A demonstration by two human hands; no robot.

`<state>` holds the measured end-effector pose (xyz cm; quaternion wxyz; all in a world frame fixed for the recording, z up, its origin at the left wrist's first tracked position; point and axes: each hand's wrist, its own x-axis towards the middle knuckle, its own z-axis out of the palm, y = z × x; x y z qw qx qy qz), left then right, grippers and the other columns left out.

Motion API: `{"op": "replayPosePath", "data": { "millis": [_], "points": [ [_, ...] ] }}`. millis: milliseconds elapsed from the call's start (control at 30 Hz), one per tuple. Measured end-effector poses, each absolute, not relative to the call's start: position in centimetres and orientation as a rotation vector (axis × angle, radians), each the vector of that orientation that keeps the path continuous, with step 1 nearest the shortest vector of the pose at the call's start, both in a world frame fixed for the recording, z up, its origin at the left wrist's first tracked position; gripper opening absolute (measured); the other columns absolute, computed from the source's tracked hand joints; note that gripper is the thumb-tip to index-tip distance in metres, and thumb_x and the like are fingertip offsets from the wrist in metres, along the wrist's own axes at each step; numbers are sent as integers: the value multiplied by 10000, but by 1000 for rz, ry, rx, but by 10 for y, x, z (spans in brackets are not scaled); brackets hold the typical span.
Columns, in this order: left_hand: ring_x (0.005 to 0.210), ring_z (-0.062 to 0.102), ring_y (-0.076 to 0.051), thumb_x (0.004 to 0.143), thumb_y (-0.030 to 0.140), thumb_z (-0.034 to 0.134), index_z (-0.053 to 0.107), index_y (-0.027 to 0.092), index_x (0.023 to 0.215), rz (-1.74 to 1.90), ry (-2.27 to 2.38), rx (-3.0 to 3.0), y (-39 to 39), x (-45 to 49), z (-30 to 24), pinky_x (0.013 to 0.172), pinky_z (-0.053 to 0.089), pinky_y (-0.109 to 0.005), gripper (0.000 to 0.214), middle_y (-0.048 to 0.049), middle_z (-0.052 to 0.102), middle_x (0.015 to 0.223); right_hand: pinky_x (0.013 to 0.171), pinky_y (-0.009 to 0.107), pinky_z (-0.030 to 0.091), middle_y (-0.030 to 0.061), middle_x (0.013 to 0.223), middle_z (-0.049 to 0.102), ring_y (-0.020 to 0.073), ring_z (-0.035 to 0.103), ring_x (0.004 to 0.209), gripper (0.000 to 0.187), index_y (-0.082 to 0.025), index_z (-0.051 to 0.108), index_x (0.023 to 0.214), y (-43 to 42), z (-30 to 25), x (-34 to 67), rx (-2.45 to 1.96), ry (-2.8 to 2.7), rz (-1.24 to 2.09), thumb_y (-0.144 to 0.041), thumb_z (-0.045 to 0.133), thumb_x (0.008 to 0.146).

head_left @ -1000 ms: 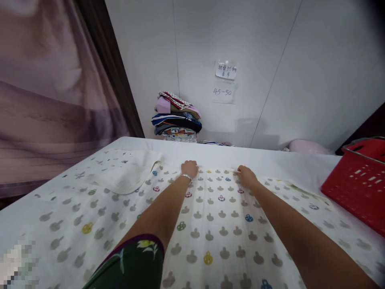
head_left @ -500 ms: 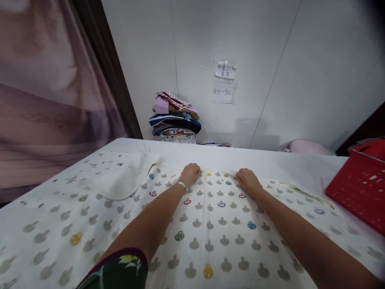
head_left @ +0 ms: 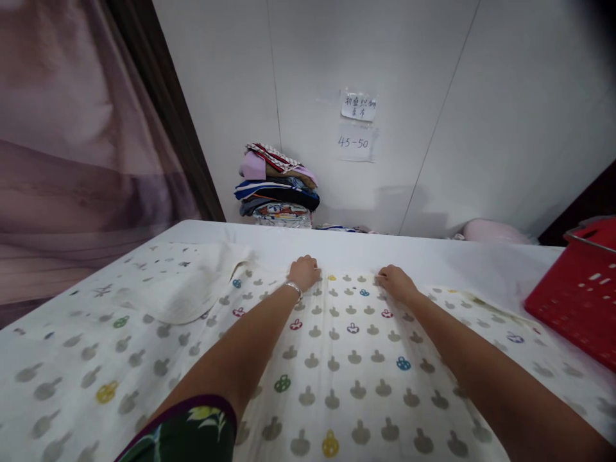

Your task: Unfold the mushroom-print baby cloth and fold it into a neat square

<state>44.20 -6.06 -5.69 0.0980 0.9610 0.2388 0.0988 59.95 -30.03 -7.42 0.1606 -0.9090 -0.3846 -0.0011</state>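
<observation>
A white cloth [head_left: 346,359] printed with grey and coloured knob shapes lies spread over the table. Both my arms reach forward to its far edge. My left hand [head_left: 305,272], with a silver bracelet on the wrist, has its fingers curled on that edge. My right hand [head_left: 393,282] pinches the same edge a little to the right. A corner of the cloth [head_left: 202,282] at the left is folded back, showing its plain underside.
A red plastic basket [head_left: 577,289] stands at the table's right edge. A pile of folded clothes [head_left: 276,186] sits against the white wall, under two paper notes [head_left: 357,122]. A pink bundle [head_left: 491,232] lies at the far right. A mauve curtain [head_left: 72,141] hangs at left.
My hands have stayed on the cloth's far edge, drawing slightly closer together; the view has shifted a little, so the basket sits further right.
</observation>
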Motion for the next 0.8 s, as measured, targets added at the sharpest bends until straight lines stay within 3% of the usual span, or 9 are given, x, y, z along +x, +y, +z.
{"op": "replayPosePath", "data": {
  "millis": [100,200,367,533,700,800],
  "points": [
    [919,556,-212,765,259,559,634,185,816,252,677,2835,-56,442,-54,795,404,-323,118,-58,616,948,735,273,355,86,937,619,205,534,894,174,-181,655,906,-299,-70,603,-2599,-1139,16,-275,544,810],
    [930,555,-181,772,272,570,621,204,793,243,593,2823,-53,440,-54,807,395,-277,88,-25,627,934,757,252,353,60,945,612,179,521,929,185,-193,644,870,-300,-67,602,-2555,-1186,-14,-251,470,851],
    [818,577,-151,861,306,459,576,209,891,267,657,2768,-55,441,-57,696,412,-244,156,-27,638,891,705,259,359,66,951,607,170,525,857,268,-180,613,910,-300,-71,598,-2563,-1079,-82,-260,357,898],
    [846,591,-207,851,280,465,550,187,876,232,762,2770,-59,448,-57,718,415,-299,129,-80,636,889,687,263,353,86,927,615,184,538,837,211,-169,637,823,-295,-73,600,-2624,-1099,-13,-210,433,855],
    [855,599,-208,837,270,494,536,194,847,195,749,2763,-59,447,-56,742,414,-302,87,-69,643,890,769,266,359,95,1047,604,200,531,967,210,-185,647,959,-295,-69,606,-2632,-1207,60,-246,473,861],
    [807,601,-195,859,298,460,527,197,867,214,774,2730,-59,444,-55,691,416,-284,121,-57,647,858,739,273,372,95,1007,622,204,550,919,204,-180,645,955,-294,-68,611,-2648,-1194,109,-262,492,850]
  ]
}}
